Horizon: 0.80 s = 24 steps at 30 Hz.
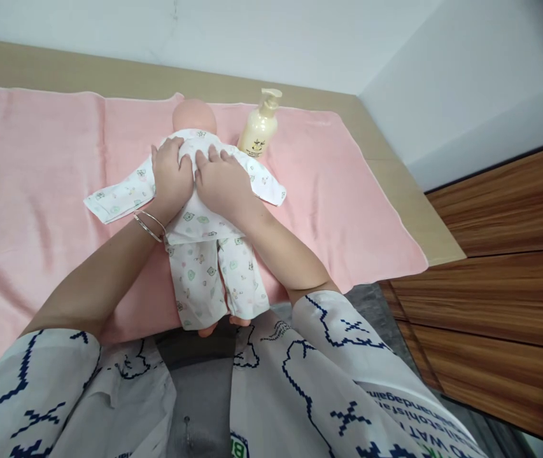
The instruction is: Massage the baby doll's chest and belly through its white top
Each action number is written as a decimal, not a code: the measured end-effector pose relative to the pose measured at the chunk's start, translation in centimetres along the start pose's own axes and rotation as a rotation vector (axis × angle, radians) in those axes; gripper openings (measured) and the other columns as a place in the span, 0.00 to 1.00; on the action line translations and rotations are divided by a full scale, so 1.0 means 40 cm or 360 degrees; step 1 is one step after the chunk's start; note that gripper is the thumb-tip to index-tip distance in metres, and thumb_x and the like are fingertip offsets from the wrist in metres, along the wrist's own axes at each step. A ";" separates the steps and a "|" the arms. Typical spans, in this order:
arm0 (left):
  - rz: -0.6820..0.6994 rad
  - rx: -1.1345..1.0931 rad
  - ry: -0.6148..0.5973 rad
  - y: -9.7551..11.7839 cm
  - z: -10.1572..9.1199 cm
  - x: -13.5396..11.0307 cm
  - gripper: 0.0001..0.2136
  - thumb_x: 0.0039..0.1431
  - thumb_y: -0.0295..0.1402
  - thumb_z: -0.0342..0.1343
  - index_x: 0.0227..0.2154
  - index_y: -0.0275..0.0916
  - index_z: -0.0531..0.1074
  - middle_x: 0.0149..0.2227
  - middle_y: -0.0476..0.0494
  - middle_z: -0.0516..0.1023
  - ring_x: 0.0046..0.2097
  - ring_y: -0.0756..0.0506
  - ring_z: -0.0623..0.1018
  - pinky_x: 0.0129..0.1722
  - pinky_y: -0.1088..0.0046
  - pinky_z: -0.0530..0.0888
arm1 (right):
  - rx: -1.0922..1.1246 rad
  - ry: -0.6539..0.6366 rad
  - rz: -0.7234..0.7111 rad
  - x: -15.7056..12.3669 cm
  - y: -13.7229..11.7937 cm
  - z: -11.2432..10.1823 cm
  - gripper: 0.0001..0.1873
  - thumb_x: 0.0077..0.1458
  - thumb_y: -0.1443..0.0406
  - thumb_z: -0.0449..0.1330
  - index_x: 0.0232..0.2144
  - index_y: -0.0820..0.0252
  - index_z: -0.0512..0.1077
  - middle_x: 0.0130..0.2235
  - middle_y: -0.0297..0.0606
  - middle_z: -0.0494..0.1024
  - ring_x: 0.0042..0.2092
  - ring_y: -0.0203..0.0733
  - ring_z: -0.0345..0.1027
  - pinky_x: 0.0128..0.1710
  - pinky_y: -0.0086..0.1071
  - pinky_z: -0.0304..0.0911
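Note:
A baby doll point(196, 219) in a white printed top and trousers lies on a pink cloth point(333, 210). Its smooth, bald head point(194, 116) points away from me and no face shows. Both sleeves stretch out sideways, and its feet stick out at the near edge. My left hand point(172, 175) rests on the left side of the doll's upper body, fingers extended and a thin bangle at the wrist. Beside it, my right hand point(223, 181) lies on the right side with its fingers spread. Neither hand grips anything.
A cream pump bottle point(258, 127) stands on the cloth just beyond the doll's right sleeve. The cloth covers most of a light wooden table point(395, 178). White walls rise behind it, and wood-grain panels point(505, 254) are at the right.

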<state>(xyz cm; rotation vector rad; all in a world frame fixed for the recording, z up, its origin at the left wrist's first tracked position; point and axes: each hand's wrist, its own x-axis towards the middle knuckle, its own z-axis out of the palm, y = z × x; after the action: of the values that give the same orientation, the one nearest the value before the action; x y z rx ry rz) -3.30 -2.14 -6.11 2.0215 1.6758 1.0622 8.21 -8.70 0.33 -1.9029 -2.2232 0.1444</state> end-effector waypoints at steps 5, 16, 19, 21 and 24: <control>0.0081 0.0240 -0.0043 0.026 -0.014 -0.026 0.26 0.72 0.39 0.32 0.62 0.36 0.65 0.68 0.48 0.67 0.72 0.43 0.57 0.75 0.50 0.47 | 0.0083 -0.0064 0.0038 0.040 0.036 -0.002 0.29 0.67 0.68 0.41 0.67 0.69 0.58 0.71 0.52 0.60 0.72 0.60 0.52 0.72 0.59 0.45; -0.0054 0.0281 -0.0159 0.041 -0.037 -0.021 0.25 0.66 0.32 0.45 0.65 0.32 0.65 0.69 0.35 0.65 0.72 0.37 0.61 0.74 0.55 0.54 | 0.0006 -0.0026 -0.0036 0.029 0.026 -0.007 0.25 0.68 0.66 0.42 0.60 0.74 0.64 0.62 0.61 0.71 0.66 0.61 0.62 0.67 0.55 0.56; 0.0006 0.0258 -0.0163 0.013 -0.038 0.002 0.23 0.68 0.34 0.44 0.62 0.37 0.68 0.66 0.38 0.69 0.70 0.39 0.65 0.73 0.54 0.57 | -0.0061 -0.0087 -0.0131 -0.007 -0.001 -0.034 0.20 0.67 0.67 0.44 0.54 0.68 0.69 0.55 0.58 0.76 0.59 0.61 0.70 0.59 0.54 0.64; 0.0083 0.0259 -0.0087 0.018 -0.035 -0.010 0.22 0.68 0.34 0.42 0.61 0.37 0.69 0.65 0.37 0.71 0.69 0.38 0.66 0.72 0.52 0.58 | -0.0008 -0.0088 -0.0139 0.003 0.013 -0.032 0.20 0.69 0.65 0.42 0.52 0.65 0.70 0.55 0.56 0.77 0.57 0.60 0.70 0.57 0.54 0.65; 0.0176 0.0311 -0.0058 0.057 -0.031 -0.056 0.22 0.69 0.31 0.41 0.61 0.31 0.68 0.66 0.31 0.69 0.69 0.36 0.65 0.72 0.52 0.56 | 0.0144 -0.0032 -0.0130 0.050 0.061 -0.003 0.23 0.71 0.60 0.39 0.54 0.64 0.69 0.58 0.55 0.75 0.61 0.55 0.67 0.62 0.52 0.62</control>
<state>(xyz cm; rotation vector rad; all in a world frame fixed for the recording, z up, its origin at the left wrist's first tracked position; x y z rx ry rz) -2.66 -5.12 -4.56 2.2646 1.7264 0.9206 10.32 -6.35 0.12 -1.7694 -2.2626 0.2477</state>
